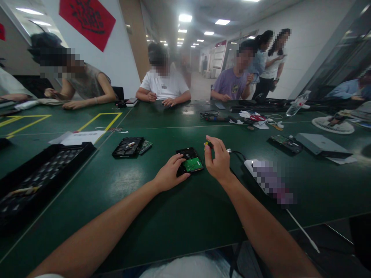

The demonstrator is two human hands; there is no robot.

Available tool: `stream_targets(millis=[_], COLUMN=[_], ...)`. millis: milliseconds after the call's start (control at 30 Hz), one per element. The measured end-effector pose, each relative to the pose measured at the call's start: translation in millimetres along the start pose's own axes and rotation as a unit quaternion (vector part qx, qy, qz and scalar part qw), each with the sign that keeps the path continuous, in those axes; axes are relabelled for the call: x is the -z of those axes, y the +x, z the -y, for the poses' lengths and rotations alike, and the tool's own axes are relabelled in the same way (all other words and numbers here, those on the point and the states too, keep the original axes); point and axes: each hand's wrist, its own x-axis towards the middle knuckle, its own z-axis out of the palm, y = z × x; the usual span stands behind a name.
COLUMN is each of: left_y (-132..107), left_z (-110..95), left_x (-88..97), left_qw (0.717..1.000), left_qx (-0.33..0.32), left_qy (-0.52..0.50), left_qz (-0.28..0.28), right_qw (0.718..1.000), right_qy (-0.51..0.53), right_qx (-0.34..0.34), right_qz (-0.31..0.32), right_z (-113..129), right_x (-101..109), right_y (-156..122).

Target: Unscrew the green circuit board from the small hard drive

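Note:
A black hard drive (189,158) with a green circuit board on top lies on the green table (145,200) in front of me. My left hand (171,173) rests on the drive's left edge, fingers curled over it. My right hand (217,156) hovers just right of the drive, fingers pinched around a small tool with a yellow and black handle (208,144), held upright above the drive's right corner.
A second opened hard drive (128,147) with a loose green board (145,146) lies to the left. A black tray (34,177) fills the left edge. A white device (253,166), cables, a laptop (320,144) and a water bottle (297,103) lie right. Several people sit across the table.

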Motion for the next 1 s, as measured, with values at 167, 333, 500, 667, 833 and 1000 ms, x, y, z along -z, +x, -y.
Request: stream_targets(millis=[167, 333, 500, 667, 833, 1000], left_y=[0.7, 0.8, 0.3, 0.7, 0.7, 0.5], left_z=[-1.2, -0.2, 0.3, -1.8, -2.7, -2.4], left_x=[0.6, -0.9, -1.5, 0.5, 1.3, 0.8], left_qw=[1.0, 1.0, 1.0, 1.0, 1.0, 1.0], left_qx=[0.0, 0.0, -0.003, 0.001, 0.007, 0.006], left_qy=[0.005, 0.007, 0.001, 0.006, 0.008, 0.003], left_qz=[0.005, 0.002, -0.002, 0.005, 0.011, 0.006], right_qw=[0.999, 0.998, 1.0, 1.0, 0.999, 1.0], right_qy=[-0.023, -0.039, -0.017, -0.012, -0.02, -0.008], right_qx=[-0.019, -0.016, 0.003, 0.006, -0.009, -0.002], right_qz=[-0.02, -0.037, -0.005, -0.027, -0.038, -0.022], right_z=[-3.1, -3.4, -0.6, -0.3, -0.6, 0.2], right_x=[-0.9, -0.4, 0.5, 0.6, 2.0, 2.3], right_y=[-0.3, -0.5, -0.2, 0.6, 1.6, 1.9])
